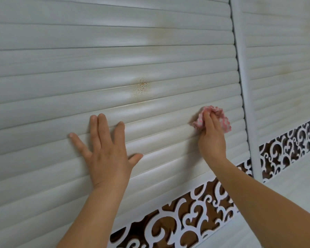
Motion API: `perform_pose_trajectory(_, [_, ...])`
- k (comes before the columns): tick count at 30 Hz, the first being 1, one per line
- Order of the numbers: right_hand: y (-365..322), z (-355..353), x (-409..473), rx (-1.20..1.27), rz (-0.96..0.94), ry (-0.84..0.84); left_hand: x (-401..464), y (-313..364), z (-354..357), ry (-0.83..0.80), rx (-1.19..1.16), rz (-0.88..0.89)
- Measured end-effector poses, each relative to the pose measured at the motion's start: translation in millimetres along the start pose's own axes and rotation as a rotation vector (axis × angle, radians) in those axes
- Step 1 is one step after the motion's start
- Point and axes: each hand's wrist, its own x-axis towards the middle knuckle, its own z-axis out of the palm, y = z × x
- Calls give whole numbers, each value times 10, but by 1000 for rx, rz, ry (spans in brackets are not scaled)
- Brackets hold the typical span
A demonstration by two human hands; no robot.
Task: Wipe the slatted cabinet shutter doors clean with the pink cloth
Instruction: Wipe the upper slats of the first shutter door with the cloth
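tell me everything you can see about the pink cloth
The pink cloth is a small rag, pink with a fine white wavy or checked pattern, soft and thin by its look. It is crumpled into a loose wad, with frilly edges sticking out above and to the right of the right hand, whose fingers press it flat against the slats of the shutter door, near the door's right edge. How damp or dirty it is cannot be told.
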Motion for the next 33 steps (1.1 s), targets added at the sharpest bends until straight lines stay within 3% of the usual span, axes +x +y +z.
perform_pose_trajectory(7, [458,-247,539,5,109,5,17,212,76,0,-18,-148])
perform_pose_trajectory(12, [339,-216,564,60,105,50,10,233,55,-14,34,-185])
perform_pose_trajectory(16, [-23,-76,310,80,-143,32,19,251,67,-12,68,-183])
perform_pose_trajectory(21, [-587,142,-149,85,-651,37,17,237,18,-2,100,-174])
perform_pose_trajectory(24, [-793,194,-250,37,-789,-25,12,172,-19,11,162,-139])
perform_pose_trajectory(26, [-782,177,-135,-20,-903,19,11,112,-78,-17,208,-126])
perform_pose_trajectory(28, [-677,120,29,29,-827,44,13,36,-140,-43,267,-86])
perform_pose_trajectory(31, [-601,101,179,205,-351,118,24,-88,-183,-47,332,-3])
perform_pose_trajectory(33, [-651,189,203,129,-244,241,48,-158,-190,-31,296,23])
